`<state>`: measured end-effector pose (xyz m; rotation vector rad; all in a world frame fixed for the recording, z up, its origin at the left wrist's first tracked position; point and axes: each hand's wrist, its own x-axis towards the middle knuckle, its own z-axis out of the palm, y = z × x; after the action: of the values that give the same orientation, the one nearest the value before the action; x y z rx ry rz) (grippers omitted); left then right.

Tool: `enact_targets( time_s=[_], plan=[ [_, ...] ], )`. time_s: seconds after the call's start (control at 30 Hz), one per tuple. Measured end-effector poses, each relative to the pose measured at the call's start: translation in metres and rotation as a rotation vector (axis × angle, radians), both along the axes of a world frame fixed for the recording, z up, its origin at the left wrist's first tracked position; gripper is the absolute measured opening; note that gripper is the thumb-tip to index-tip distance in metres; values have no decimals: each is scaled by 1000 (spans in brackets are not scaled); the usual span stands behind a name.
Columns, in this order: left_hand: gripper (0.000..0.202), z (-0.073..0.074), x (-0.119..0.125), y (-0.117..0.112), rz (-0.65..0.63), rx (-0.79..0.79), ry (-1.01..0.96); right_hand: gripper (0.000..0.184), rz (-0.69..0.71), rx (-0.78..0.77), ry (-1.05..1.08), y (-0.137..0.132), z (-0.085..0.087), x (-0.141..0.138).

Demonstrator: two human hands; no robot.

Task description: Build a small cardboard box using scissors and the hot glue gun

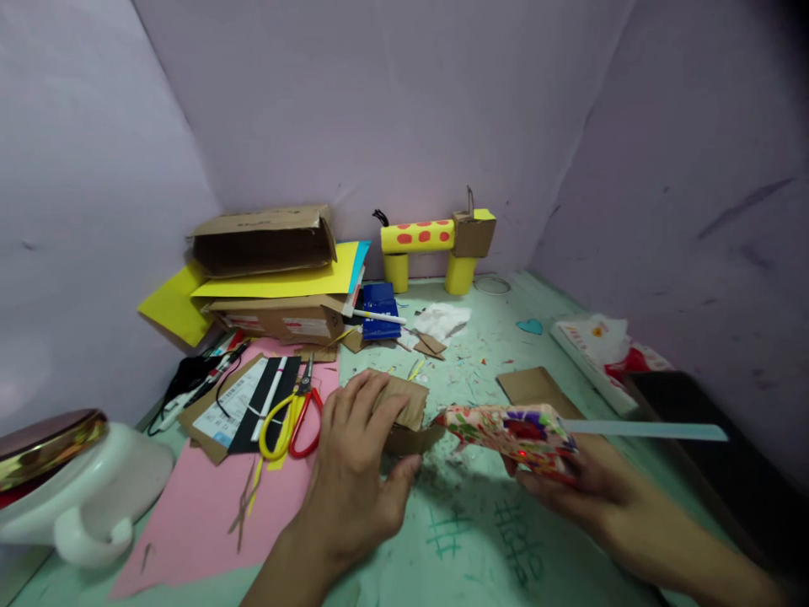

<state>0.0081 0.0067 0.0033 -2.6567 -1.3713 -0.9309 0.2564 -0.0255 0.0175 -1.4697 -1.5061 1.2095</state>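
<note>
In the middle of the table, my left hand [360,459] grips a small folded cardboard piece [408,403], fingers over its top and thumb at its near side. My right hand [575,485] is closed around a glue gun [509,428] with a flowery, colourful body and a small red light. Its tip points left and meets, or nearly meets, the cardboard's right edge. From the gun's back end a long whitish glue stick [650,430] sticks out. Scissors [297,417] with yellow and red handles lie left of my left hand.
A yellow cardboard animal with red spots [417,236] stands at the back wall. Cardboard boxes [271,320] and yellow sheets [278,282] are stacked back left. A white mug [114,480] stands at left on the table, near pink paper [208,523]. A dark phone-like slab [695,421] lies at right.
</note>
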Motion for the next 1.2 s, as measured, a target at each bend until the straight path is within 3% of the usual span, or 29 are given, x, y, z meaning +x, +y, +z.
enact_targets(
  time_s=[0.5, 0.83, 0.97, 1.2],
  plan=[
    [53, -2, -1, 0, 2, 6, 1, 39, -36, 45, 63, 5, -1, 4],
    [53, -3, -1, 1, -3, 26, -1, 33, -17, 18, -14, 3, -4, 5],
    [52, -2, -1, 1, -3, 32, 0, 38, 27, 20, 47, 3, -1, 4],
    [50, -3, 0, 3, -7, 33, 0, 33, -101, 63, 73, 7, -7, 10]
  ],
)
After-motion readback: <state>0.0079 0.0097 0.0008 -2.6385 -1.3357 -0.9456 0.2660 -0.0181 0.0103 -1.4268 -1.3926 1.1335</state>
